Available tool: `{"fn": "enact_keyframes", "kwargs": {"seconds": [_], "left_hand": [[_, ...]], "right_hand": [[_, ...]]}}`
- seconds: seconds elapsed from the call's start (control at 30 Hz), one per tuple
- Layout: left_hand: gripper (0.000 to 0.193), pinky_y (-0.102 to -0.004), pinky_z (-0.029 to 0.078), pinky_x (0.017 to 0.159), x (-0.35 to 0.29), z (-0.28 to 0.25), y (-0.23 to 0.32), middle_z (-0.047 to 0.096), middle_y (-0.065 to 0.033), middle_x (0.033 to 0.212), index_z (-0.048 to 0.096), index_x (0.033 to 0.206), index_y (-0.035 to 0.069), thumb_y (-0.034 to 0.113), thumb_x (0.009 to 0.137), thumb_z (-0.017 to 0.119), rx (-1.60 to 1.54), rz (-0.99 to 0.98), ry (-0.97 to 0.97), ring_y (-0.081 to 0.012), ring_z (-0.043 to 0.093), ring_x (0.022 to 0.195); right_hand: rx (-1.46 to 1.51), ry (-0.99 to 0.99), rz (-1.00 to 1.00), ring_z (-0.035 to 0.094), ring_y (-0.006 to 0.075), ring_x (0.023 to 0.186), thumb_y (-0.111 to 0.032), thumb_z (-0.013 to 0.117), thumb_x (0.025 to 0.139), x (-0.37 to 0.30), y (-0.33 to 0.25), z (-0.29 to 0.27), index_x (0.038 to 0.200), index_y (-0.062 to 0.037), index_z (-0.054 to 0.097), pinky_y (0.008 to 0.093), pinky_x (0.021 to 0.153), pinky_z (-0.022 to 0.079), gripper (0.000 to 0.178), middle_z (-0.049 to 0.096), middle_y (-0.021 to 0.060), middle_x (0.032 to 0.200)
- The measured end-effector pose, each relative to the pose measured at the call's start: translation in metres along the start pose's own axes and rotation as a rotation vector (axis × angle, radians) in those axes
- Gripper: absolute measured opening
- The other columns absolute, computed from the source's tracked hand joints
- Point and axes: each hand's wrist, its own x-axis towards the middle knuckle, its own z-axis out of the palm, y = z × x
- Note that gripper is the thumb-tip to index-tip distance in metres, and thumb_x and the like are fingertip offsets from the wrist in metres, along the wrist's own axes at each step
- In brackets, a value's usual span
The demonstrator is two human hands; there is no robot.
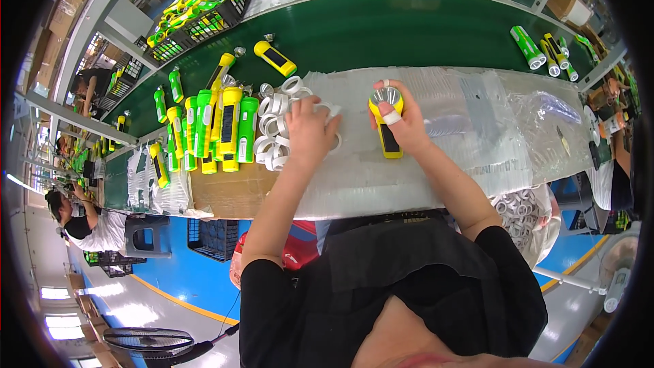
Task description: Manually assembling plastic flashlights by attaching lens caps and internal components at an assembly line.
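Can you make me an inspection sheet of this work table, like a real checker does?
Surface: clear plastic sheet and brown cardboard, beside a green belt.
Things: yellow flashlight with a shiny cup on top; piled flashlights; white rings.
Clutter: crumpled plastic toward the right; loose flashlights on the belt.
Hands: right hand grips the yellow flashlight; left hand lies over the rings, grip unclear.
Cables: a thin dark cord, seemingly, near the fan.
Surroundings: blue floor, black crate, seated co-worker at left.
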Motion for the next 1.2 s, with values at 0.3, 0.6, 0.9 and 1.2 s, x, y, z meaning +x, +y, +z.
{"fn": "enact_keyframes", "kwargs": {"seconds": [0.3,0.6,0.9,1.2], "left_hand": [[0.026,-0.0291,0.05,0.07,0.029,-0.025,0.043,0.06,-0.0081,0.111,0.071,0.091,0.008,0.011,0.07,0.085,-1.039,0.007,0.101,-0.0194,0.061,0.089],[0.038,-0.0322,0.049,0.075,0.037,-0.04,0.053,0.056,-0.0052,0.104,0.076,0.095,0.012,0.014,0.059,0.089,-0.736,0.201,0.052,-0.02,0.054,0.089],[0.039,-0.0336,0.051,0.076,0.043,-0.047,0.061,0.054,-0.0066,0.104,0.075,0.096,0.011,0.02,0.061,0.089,-0.693,0.258,-0.047,-0.0214,0.056,0.09],[0.05,-0.0344,0.051,0.083,0.043,-0.031,0.085,0.059,-0.0094,0.118,0.061,0.11,0.011,0.019,0.068,0.087,-0.651,0.286,-0.138,-0.0255,0.06,0.104]], "right_hand": [[0.004,-0.018,0.03,0.057,0.0116,0.067,-0.014,0.062,0.093,-0.002,0.003,-0.003,0.12,-0.0077,0.047,0.026,0.06,0.048,0.032,0.06,0.0052,0.086],[0.05,-0.176,-0.044,0.06,0.01,0.078,-0.014,0.061,0.093,0.001,0.007,-0.005,0.125,-0.0058,0.045,0.0255,0.064,0.05,0.037,0.059,0.0063,0.1],[-0.245,-0.169,-0.265,0.062,0.0225,0.104,-0.015,0.07,0.088,0.009,-0.024,-0.026,0.122,-0.0048,0.053,0.0356,0.091,0.049,0.039,0.062,0.0087,0.115],[-0.88,-0.466,-0.266,0.062,0.0239,0.091,-0.013,0.082,0.068,0.029,-0.1,-0.073,0.106,-0.0063,0.058,0.0339,0.082,0.049,0.045,0.062,0.0077,0.099]]}}
